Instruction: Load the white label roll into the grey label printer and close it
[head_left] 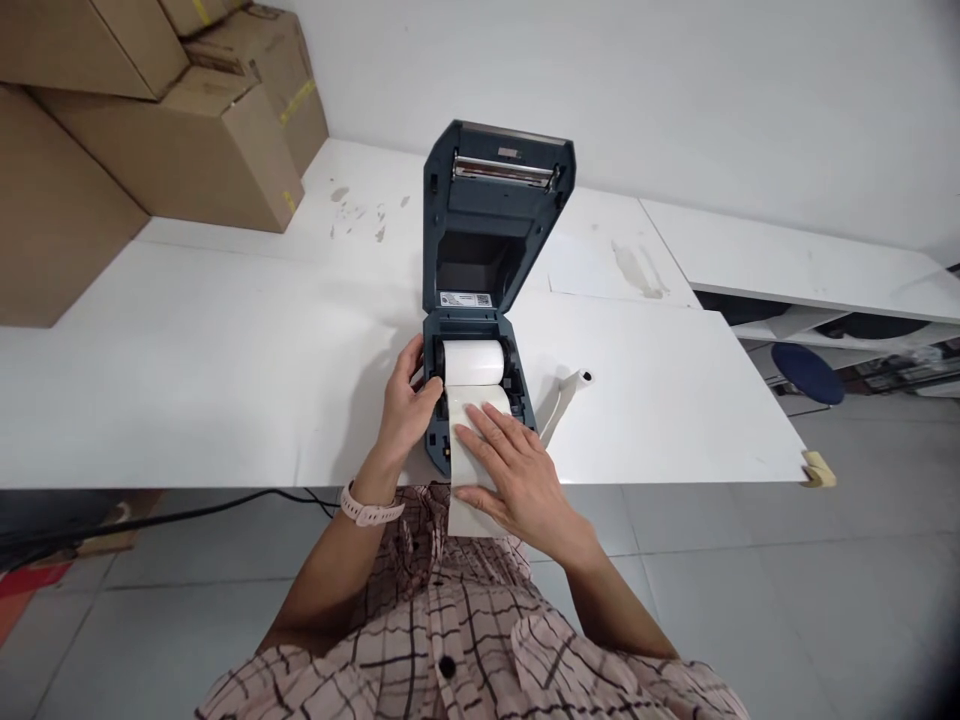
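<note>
A dark blue-grey label printer [480, 322] stands at the table's front edge with its lid [500, 208] raised. Inside sits a white label roll [474, 362], its label strip [474, 515] running forward over the front and past the table edge. My left hand [409, 400] grips the printer's left wall, thumb on the inner rim and fingers outside. My right hand [517, 475] lies on the strip with fingers stretched out, pressing it flat over the printer's front. Part of the strip and the printer's front right are hidden under that hand.
A small partly unrolled paper roll [574, 385] lies on the white table [675, 390] right of the printer. Cardboard boxes [195, 150] are stacked at back left. A blue stool [808, 374] stands beyond the table's right end. Black cables [202, 512] run below the front edge.
</note>
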